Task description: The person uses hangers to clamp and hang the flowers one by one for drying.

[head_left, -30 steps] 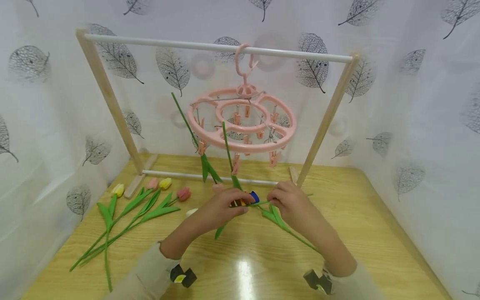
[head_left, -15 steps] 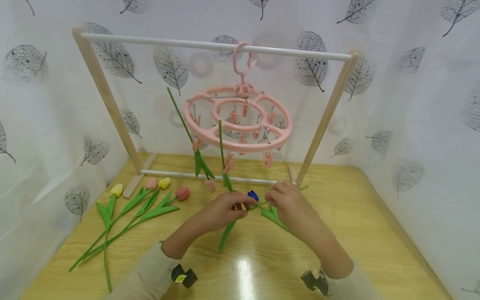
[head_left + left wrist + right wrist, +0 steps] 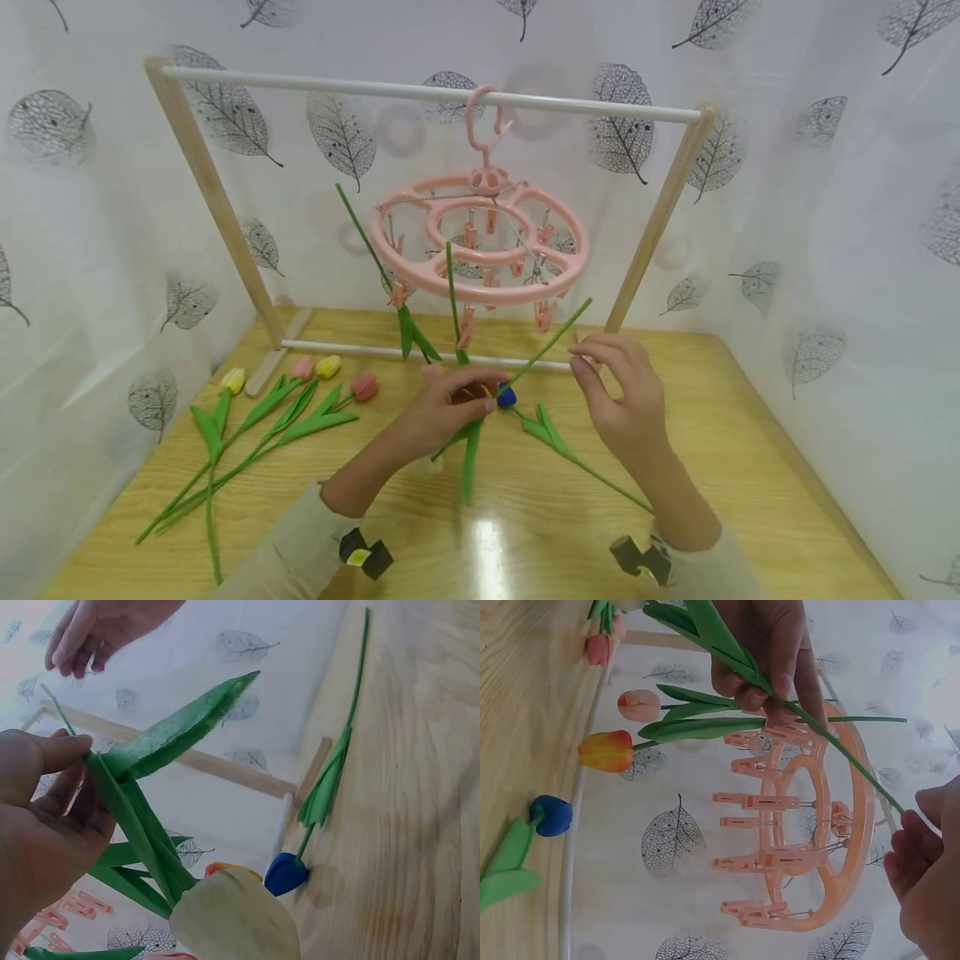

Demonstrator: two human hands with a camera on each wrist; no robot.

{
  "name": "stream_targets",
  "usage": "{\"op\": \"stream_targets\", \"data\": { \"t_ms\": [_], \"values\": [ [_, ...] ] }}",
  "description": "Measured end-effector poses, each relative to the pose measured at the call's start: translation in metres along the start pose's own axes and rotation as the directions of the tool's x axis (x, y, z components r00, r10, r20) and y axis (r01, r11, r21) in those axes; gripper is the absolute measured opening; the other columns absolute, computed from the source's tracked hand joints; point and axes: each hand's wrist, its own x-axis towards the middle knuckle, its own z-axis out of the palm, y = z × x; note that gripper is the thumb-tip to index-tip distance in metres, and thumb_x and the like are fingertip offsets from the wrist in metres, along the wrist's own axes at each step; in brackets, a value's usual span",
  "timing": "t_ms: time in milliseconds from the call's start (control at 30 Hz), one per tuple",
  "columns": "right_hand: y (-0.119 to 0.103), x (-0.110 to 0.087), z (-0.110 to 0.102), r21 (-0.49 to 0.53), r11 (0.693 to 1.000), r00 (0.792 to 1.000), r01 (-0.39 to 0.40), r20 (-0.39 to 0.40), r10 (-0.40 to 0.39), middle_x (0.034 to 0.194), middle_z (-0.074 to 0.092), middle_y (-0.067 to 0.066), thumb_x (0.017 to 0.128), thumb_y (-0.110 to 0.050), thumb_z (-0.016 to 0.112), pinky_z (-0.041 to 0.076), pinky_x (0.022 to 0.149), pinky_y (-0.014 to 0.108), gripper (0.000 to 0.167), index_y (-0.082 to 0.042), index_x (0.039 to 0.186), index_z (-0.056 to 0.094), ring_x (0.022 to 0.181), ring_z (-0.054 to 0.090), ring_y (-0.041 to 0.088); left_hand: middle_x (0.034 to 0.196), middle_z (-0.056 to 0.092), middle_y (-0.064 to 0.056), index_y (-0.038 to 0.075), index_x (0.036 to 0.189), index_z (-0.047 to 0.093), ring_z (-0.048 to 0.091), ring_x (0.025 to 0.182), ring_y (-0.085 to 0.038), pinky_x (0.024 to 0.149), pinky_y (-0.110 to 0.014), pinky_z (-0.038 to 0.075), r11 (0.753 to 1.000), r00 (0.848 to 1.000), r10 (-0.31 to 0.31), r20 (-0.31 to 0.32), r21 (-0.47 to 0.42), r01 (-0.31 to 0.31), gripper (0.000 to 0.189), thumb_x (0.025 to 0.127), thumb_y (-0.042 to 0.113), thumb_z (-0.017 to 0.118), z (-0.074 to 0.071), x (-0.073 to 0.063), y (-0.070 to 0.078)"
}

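My left hand (image 3: 442,412) pinches a white tulip (image 3: 232,919) by its green stem, just beside the leaves; the stem slants up to the right in the head view. My right hand (image 3: 626,396) is raised near the stem's free end, its fingers loosely bent and apart from the stem in the head view. Behind the left hand, an orange-yellow tulip (image 3: 606,751) and a pale pink tulip (image 3: 639,706) hang head down from clips of the pink clip hanger (image 3: 480,293). A blue tulip (image 3: 506,395) lies on the table beyond the left fingertips.
The hanger hooks over the white top bar (image 3: 360,87) of a wooden-legged rack. Several pink and yellow tulips (image 3: 365,387) lie at the left of the wooden table (image 3: 750,467). Leaf-printed white curtains (image 3: 817,250) enclose the back and sides.
My right hand has let go of the white tulip's stem and drawn back to the right. The stem now tilts up more steeply, held by my left hand alone.
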Motion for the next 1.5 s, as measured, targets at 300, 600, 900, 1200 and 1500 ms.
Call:
{"op": "stream_targets", "data": {
  "t_ms": [300, 600, 900, 1200, 1500],
  "values": [
    [-0.01, -0.007, 0.007, 0.423, 0.68, 0.801, -0.599, 0.318, 0.507, 0.108, 0.067, 0.002, 0.097, 0.003, 0.062, 0.057, 0.087, 0.024, 0.035, 0.004, 0.129, 0.05, 0.099, 0.068, 0.014, 0.11, 0.063, -0.013, 0.013, 0.135, 0.061, 0.062, 0.096, -0.019, 0.084, -0.028, 0.055, 0.995, 0.998, 0.032, -0.05, -0.094, -0.036, 0.034, 0.101, 0.014, 0.062, 0.015, -0.002, 0.004],
    [-0.014, -0.008, 0.013, 0.429, 0.678, 0.8, -0.597, 0.254, 0.544, 0.1, 0.068, 0.008, 0.095, 0.003, 0.065, 0.058, 0.082, 0.026, 0.025, 0.003, 0.119, 0.058, 0.089, 0.068, 0.019, 0.111, 0.063, -0.004, 0.017, 0.134, 0.062, 0.059, 0.101, -0.018, 0.083, -0.028, 0.056, 0.996, 0.999, 0.048, -0.016, -0.079, -0.049, 0.034, 0.101, 0.013, 0.062, 0.026, -0.002, 0.005],
    [-0.011, -0.007, 0.01, 0.418, 0.694, 0.805, -0.587, 0.211, 0.554, 0.098, 0.069, 0.001, 0.095, 0.004, 0.065, 0.058, 0.081, 0.024, 0.025, 0.005, 0.119, 0.058, 0.087, 0.068, 0.012, 0.115, 0.062, -0.008, 0.018, 0.139, 0.06, 0.06, 0.103, -0.018, 0.087, -0.029, 0.056, 0.997, 0.998, 0.055, 0.022, -0.059, -0.054, 0.038, 0.101, 0.015, 0.062, 0.028, -0.002, 0.0],
    [-0.01, -0.006, 0.008, 0.433, 0.687, 0.805, -0.584, 0.201, 0.558, 0.099, 0.069, 0.0, 0.095, 0.004, 0.064, 0.058, 0.081, 0.024, 0.025, 0.006, 0.119, 0.057, 0.087, 0.068, 0.014, 0.119, 0.062, -0.014, 0.018, 0.142, 0.058, 0.061, 0.105, -0.018, 0.091, -0.029, 0.054, 0.998, 0.998, 0.023, 0.054, -0.057, -0.02, 0.041, 0.102, 0.018, 0.062, 0.027, -0.003, -0.001],
    [-0.01, -0.005, 0.008, 0.415, 0.699, 0.805, -0.583, 0.177, 0.566, 0.098, 0.069, 0.002, 0.094, 0.003, 0.066, 0.058, 0.078, 0.023, 0.024, 0.006, 0.117, 0.058, 0.085, 0.068, 0.021, 0.118, 0.061, -0.008, 0.016, 0.144, 0.056, 0.061, 0.105, -0.017, 0.091, -0.03, 0.055, 0.998, 0.996, 0.047, 0.073, -0.048, -0.044, 0.043, 0.102, 0.019, 0.061, 0.026, -0.004, -0.001]
  ]
}}
